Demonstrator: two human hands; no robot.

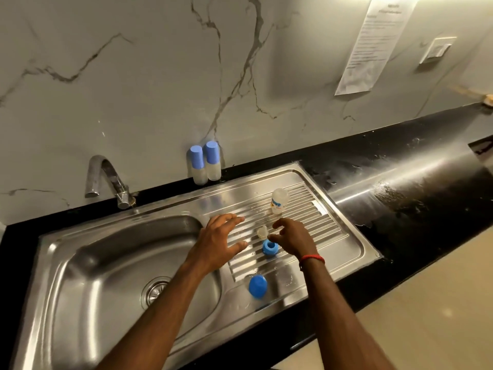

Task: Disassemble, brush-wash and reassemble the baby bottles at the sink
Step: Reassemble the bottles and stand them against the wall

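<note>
Nearest me, the blue cap (pixel 257 286) lies on the drainboard (pixel 333 236). Beyond it, the blue ring (pixel 270 247) and clear teat (pixel 262 232) lie between my hands. Left hand (pixel 221 240): spread, empty. Right hand (pixel 293 240): loosely curled, empty. Farther back stands the bottle body (pixel 279 201). Two capped bottles (pixel 205 162) stand at the wall, apparently finished. This last one likely awaits reassembly.

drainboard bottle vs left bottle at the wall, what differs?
Drainboard bottle has no cap; left wall bottle wears a blue cap. Drainboard bottle stands on the drainboard ribs; left wall bottle stands against the marble wall. Drainboard bottle shows blue print; left wall bottle shows none. Both bodies are translucent.
</note>
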